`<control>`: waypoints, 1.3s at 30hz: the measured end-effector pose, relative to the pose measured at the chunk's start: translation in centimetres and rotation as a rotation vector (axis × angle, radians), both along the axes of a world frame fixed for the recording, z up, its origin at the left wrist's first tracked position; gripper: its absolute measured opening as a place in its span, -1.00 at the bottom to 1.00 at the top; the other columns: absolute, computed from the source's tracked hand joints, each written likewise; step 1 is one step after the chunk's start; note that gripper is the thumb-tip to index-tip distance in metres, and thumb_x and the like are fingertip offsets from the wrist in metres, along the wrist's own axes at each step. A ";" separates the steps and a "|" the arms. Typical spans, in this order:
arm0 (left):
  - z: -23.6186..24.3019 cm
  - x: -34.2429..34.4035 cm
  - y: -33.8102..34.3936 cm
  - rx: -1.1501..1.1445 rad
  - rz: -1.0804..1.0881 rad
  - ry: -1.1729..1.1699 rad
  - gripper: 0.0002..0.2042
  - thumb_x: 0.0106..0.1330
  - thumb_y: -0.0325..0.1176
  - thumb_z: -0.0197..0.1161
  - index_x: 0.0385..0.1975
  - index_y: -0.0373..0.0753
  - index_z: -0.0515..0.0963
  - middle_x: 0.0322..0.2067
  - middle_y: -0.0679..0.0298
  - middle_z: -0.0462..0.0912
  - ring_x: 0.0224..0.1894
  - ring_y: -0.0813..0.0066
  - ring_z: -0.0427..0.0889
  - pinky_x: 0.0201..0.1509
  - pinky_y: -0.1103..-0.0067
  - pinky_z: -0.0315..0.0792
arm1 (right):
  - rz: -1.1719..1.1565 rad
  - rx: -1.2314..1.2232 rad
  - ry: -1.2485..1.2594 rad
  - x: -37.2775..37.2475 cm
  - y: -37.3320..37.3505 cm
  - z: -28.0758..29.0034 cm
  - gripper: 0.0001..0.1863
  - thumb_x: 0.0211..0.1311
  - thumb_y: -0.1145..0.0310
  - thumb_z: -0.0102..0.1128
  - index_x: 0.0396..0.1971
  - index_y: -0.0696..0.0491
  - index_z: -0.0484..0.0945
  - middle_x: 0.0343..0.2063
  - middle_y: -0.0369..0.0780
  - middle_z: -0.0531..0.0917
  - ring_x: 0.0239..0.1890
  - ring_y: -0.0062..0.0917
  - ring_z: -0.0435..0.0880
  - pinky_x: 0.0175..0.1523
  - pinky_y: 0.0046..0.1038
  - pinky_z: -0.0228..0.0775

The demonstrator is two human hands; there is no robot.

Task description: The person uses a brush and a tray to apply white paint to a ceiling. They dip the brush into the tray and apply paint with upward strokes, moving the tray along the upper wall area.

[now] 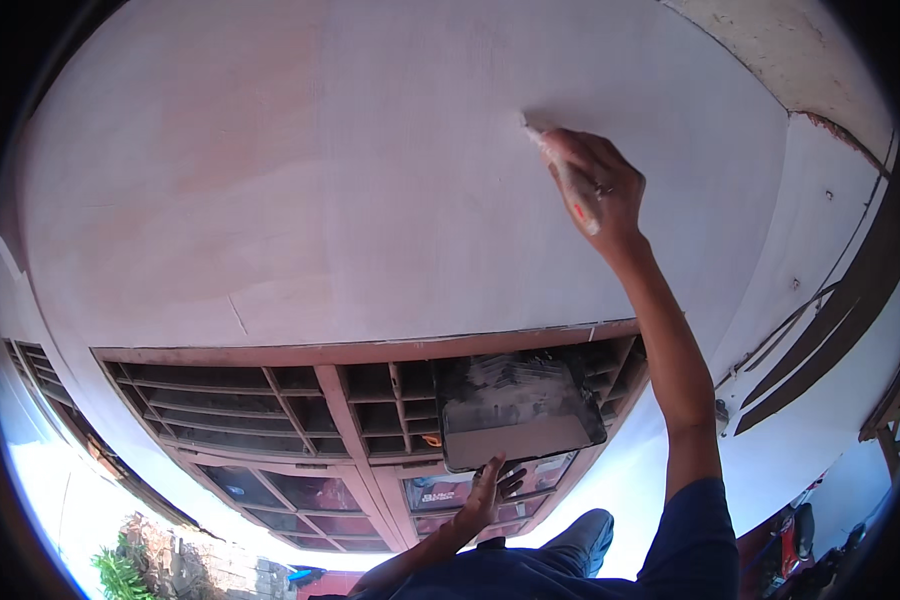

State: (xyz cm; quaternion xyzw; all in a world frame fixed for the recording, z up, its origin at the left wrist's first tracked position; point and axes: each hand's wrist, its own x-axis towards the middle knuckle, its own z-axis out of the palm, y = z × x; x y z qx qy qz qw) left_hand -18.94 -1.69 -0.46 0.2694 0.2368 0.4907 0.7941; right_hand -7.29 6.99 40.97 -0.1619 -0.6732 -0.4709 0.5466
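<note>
My right hand point(602, 185) grips a paint-spattered paintbrush point(580, 205), its bristle end at the pale white-and-pinkish wall point(270, 180), above the window. Below, my left hand point(490, 492) holds a black paint tray point(520, 425) from underneath, near its lower edge. The tray has pale paint pooled in its lower part and smears over its ridged upper part. It overlaps the right half of the pink-framed window point(336, 410) in this view.
A second window point(40, 370) is at the far left. Dark strips point(800, 350) run along the right. A plant point(120, 560) and weathered wall point(200, 565) appear at lower left, a red-and-black vehicle point(800, 540) at lower right. My shoe point(590, 535) shows below the tray.
</note>
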 end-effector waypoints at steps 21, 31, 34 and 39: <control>0.1 -0.2 0.3 -0.060 -0.019 0.017 -0.37 0.05 0.11 0.31 0.00 -0.18 0.32 -0.07 0.15 0.49 0.00 0.28 0.48 0.10 0.35 0.35 | 0.008 0.367 -0.112 -6.4 -0.7 16.2 -0.81 0.02 0.56 0.17 -0.32 0.09 0.62 -0.36 -0.21 0.67 -0.29 -0.41 0.66 -0.22 -0.48 0.49; 0.8 -0.6 0.1 -0.054 -0.070 0.022 -0.40 0.09 0.09 0.29 0.01 -0.17 0.31 -0.01 0.17 0.44 0.08 0.32 0.42 0.15 0.36 0.31 | 0.015 0.393 0.000 -3.7 3.9 24.1 -0.80 -0.02 0.44 0.21 -0.32 0.04 0.64 -0.32 -0.21 0.67 -0.28 -0.35 0.64 -0.21 -0.40 0.47; 0.4 -0.9 0.2 -0.025 -0.073 -0.005 -0.38 0.09 0.06 0.29 0.04 -0.18 0.28 0.02 0.15 0.40 0.10 0.30 0.39 0.15 0.35 0.32 | -0.170 0.361 0.078 -4.9 4.3 24.1 -0.80 -0.03 0.39 0.23 -0.33 0.03 0.64 -0.36 -0.19 0.67 -0.32 -0.33 0.64 -0.23 -0.36 0.46; 0.6 -0.1 0.4 -0.051 -0.089 -0.059 -0.44 0.12 -0.02 0.31 0.02 -0.18 0.29 0.01 0.15 0.40 0.09 0.29 0.39 0.13 0.36 0.37 | -0.070 0.372 -0.090 -4.7 3.1 18.7 -0.81 0.01 0.42 0.21 -0.32 0.03 0.64 -0.36 -0.19 0.67 -0.32 -0.32 0.64 -0.25 -0.35 0.46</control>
